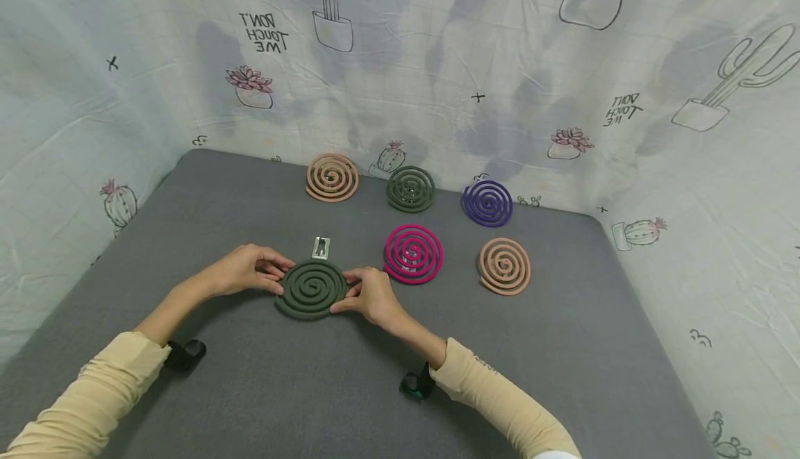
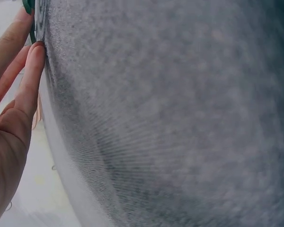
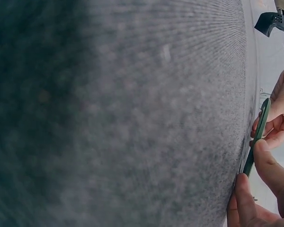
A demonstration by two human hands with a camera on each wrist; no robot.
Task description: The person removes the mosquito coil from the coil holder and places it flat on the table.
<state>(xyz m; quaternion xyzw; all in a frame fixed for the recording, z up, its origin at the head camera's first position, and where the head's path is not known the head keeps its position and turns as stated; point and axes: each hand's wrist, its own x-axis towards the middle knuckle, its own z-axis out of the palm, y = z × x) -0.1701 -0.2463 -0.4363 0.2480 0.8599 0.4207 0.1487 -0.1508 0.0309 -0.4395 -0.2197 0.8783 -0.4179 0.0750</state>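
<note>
A dark green mosquito coil (image 1: 311, 289) lies between my two hands, low over the grey table. At its left edge my left hand (image 1: 246, 270) grips the rim with thumb and fingers. My right hand (image 1: 373, 297) pinches the right edge. Seen edge-on in the right wrist view, the green coil (image 3: 261, 125) is tilted, with the right thumb (image 3: 270, 165) against it. Only a sliver of green shows by the fingers of the left hand (image 2: 12, 109) in the left wrist view. A small metal coil stand (image 1: 321, 248) lies just beyond the coil.
A pink coil (image 1: 413, 254) and a tan coil (image 1: 504, 266) sit to the right. Along the back are another tan coil (image 1: 332, 178), a second green coil (image 1: 410, 189) and a purple coil (image 1: 487, 203). A printed cloth (image 1: 412, 49) hangs behind the table (image 1: 300, 389).
</note>
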